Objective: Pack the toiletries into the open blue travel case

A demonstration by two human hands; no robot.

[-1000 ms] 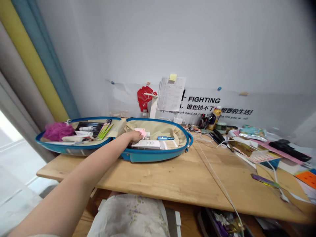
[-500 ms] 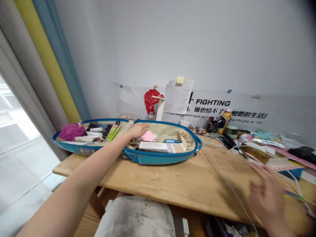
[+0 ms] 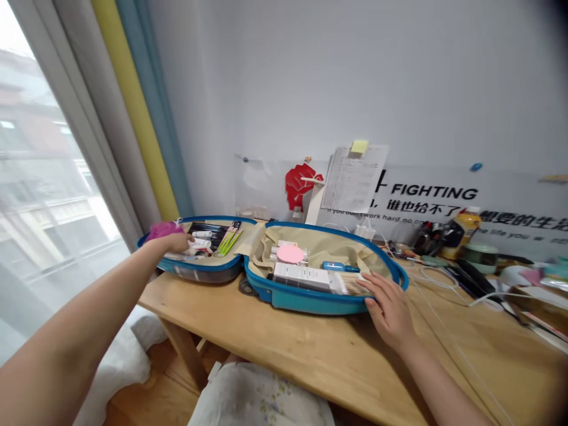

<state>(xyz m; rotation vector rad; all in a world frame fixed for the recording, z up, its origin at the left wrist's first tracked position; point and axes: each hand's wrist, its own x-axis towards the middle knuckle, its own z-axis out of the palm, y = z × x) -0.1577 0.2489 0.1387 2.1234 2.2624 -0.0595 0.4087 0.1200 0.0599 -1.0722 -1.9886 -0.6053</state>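
A blue suitcase (image 3: 319, 305) lies open in two halves on the table. Over its left half is my left hand (image 3: 178, 242), beside a purple bath puff (image 3: 160, 230) and white tubes (image 3: 203, 239); its fingers point down and are mostly hidden. Green-handled packaged tools (image 3: 228, 239) lie to its right. My right hand (image 3: 390, 307) rests at the front right rim with fingers stretched out, close to a pack of cotton swabs (image 3: 350, 284). The right half also holds a white box (image 3: 302, 277), a round pink pad (image 3: 290, 254) and a blue bottle (image 3: 339, 267).
The wooden table (image 3: 284, 343) runs under the case, with a white cable (image 3: 461, 352) across its right part. A yellow-labelled bottle (image 3: 464, 232), a green jar (image 3: 481, 258) and other clutter stand at the right back. Curtains (image 3: 151, 118) hang at the left.
My left hand has moved left, from the pink pad to the suitcase's left half. My right hand has come from the table's right side to the front right rim. The view has turned left.
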